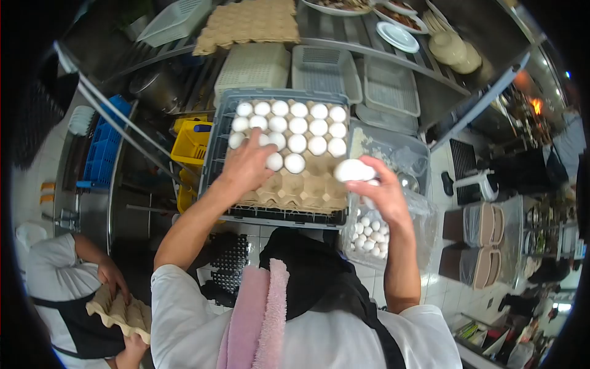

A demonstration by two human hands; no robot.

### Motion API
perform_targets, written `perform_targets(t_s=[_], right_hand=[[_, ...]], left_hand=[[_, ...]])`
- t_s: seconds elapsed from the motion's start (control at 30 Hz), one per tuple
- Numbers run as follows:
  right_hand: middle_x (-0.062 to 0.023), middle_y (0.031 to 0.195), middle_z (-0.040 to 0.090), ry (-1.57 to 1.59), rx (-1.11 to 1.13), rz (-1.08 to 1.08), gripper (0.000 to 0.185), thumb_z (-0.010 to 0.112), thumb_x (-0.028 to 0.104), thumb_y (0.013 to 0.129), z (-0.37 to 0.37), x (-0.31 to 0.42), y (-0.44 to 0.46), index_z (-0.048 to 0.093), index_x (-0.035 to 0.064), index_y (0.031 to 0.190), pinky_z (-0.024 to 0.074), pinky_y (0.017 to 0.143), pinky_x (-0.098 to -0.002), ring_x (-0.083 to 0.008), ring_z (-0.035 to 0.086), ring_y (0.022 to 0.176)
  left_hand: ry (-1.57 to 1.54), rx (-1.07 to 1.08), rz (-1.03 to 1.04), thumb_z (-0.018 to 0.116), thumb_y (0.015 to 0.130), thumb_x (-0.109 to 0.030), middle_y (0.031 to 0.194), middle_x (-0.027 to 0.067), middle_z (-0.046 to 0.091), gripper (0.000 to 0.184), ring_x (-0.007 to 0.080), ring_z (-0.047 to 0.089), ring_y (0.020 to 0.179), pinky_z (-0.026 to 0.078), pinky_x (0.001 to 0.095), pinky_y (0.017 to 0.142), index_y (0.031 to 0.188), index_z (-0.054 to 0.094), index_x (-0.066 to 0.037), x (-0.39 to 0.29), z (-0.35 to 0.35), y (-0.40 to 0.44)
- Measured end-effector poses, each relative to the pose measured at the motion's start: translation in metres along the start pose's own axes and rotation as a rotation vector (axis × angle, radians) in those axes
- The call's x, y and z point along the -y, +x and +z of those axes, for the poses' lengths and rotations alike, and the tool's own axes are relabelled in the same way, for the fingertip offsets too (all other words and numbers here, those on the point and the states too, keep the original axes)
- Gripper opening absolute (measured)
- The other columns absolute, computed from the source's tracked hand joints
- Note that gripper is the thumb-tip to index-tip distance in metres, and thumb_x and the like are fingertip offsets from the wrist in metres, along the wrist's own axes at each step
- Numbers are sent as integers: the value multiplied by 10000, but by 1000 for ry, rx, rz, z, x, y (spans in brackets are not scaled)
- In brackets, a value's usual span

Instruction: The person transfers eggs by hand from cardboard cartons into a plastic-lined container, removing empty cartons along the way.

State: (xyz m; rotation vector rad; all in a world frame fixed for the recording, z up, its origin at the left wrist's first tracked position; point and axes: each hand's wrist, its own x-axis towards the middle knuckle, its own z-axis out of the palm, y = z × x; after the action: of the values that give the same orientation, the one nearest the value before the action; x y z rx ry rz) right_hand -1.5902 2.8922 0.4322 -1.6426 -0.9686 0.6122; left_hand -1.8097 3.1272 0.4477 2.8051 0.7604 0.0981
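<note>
Currently part-filled: egg tray (329, 200), near cups (292, 183) bare.
Right hand (387, 195) grips white eggs (353, 171); left hand (243, 165) covers seated eggs (298, 126), grip unclear.

Smooth eggs (298, 126), rough matt paper tray (307, 187), plastic crate (283, 94), fuzzy towel (278, 301)

Upper metal shelf (356, 31): we see a white basket (175, 23) toward its left end, a pale blue plate (397, 37) and cream bowls (452, 50) toward its right. Left side: we note a blue basket (106, 144); nearer the middle, a yellow crate (189, 144). Far right: we spot an orange flame (536, 106) and brown bins (453, 226), side by side.
</note>
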Motion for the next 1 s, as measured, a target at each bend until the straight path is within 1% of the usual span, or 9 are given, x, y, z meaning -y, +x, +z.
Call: perform_targets(t_s=[0.13,0.23,0.3,0.47,0.7,0.8,0.83,0.9,1.0], right_hand=[[-39,1016,650,767,-107,371,499,743,116,876,-83,-49,-63,556,58,1336,528,544,-260,-103,618,739],[-22,1008,638,580,-290,662,513,796,206,848,-130,-118,-107,585,66,1294,491,535,-258,-88,593,728],[-19,1013,642,413,-345,870,556,845,283,803,-149,-193,-137,612,78,1264,482,549,-276,-83,576,743],[-89,1115,668,-103,-270,1080,713,868,455,724,-138,-391,-186,623,63,1268,541,823,-393,-268,621,1023],[-190,1275,655,-386,-213,988,724,800,503,758,-93,-458,-158,632,47,1295,384,1112,-481,-425,317,1401],[-165,1329,628,-473,-73,941,508,688,390,837,-100,-471,-151,665,73,1233,362,1124,-506,-410,450,1327],[-152,1304,640,-776,108,634,396,604,306,878,-85,-565,-180,677,83,1198,351,1112,-551,-362,515,1291],[-161,1227,667,-877,207,362,328,573,265,888,-99,-546,-186,709,74,1118,392,1056,-555,-350,587,1190],[-260,1094,704,-699,157,-47,384,668,209,809,-125,-539,-211,710,-9,1122,504,977,-476,-447,658,1030]], left_hand=[[-202,-151,62,844,724,-203,1343,182,535,505,371,628,1108,545,430,891,1195,686,-113,17,-1,1],[-883,-145,-225,869,697,-209,1339,147,557,642,288,649,1039,555,341,773,1289,640,-115,1,-26,-23],[-1478,-203,-68,901,654,-197,1407,159,491,724,251,652,998,568,298,653,1304,593,-120,-21,-22,-47],[-2107,353,39,835,749,-243,1268,175,570,647,202,626,826,507,288,552,1303,567,-47,-159,75,-46],[-1397,991,-476,816,820,-245,1158,103,649,677,191,634,879,500,297,625,1391,524,-30,-268,306,13],[-1161,825,-620,899,676,-378,1139,131,689,798,216,665,953,544,341,734,1314,599,-4,-289,381,34],[-1074,786,-607,911,646,-387,1151,140,692,811,222,667,987,553,355,782,1296,614,-5,-288,408,44],[-930,402,-314,909,581,-375,1178,147,693,687,258,656,1081,528,382,928,1155,702,-58,-263,561,45],[-453,451,-291,776,659,-203,1177,223,620,455,381,620,1135,521,452,953,1108,726,-153,-290,520,69]])
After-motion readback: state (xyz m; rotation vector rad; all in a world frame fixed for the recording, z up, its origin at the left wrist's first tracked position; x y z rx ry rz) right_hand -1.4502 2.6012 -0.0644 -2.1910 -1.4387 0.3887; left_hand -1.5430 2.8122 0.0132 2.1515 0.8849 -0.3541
